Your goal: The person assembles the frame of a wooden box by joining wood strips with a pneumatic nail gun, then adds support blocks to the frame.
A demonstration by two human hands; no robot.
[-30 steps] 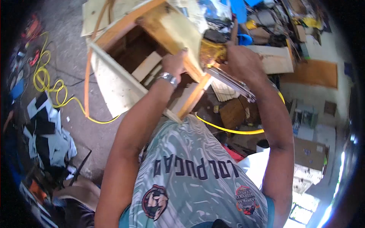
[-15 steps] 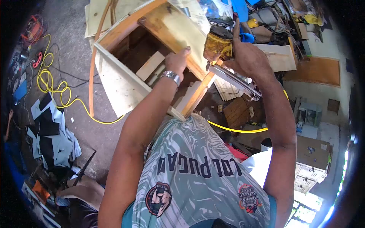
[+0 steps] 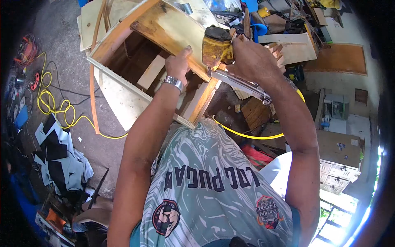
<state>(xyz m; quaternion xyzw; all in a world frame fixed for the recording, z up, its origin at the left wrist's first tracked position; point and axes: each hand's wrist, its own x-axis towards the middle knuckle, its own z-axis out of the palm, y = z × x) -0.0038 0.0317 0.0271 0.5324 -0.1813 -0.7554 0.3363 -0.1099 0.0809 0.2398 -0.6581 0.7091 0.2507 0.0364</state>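
My right hand is closed round the grip of a worn yellow-and-black nail gun. The gun's nose meets the corner of a wooden cabinet frame, and its metal magazine slants down to the right. With a watch at the wrist, my left hand grips the edge of a pale wooden panel that lies across the frame, thumb on top and fingers hidden beneath. Inside the open frame a short light board shows. The frame's near corner rests close to my shirt.
A yellow air hose runs past on the right, and more of it coils on the concrete floor at left. Scrap wood and clutter fill the back right. Black and white sheet scraps lie at lower left.
The whole view has shifted, so the cabinet frame and both hands appear further left. My left hand stays on the panel, and the nail gun stays at the frame's corner.
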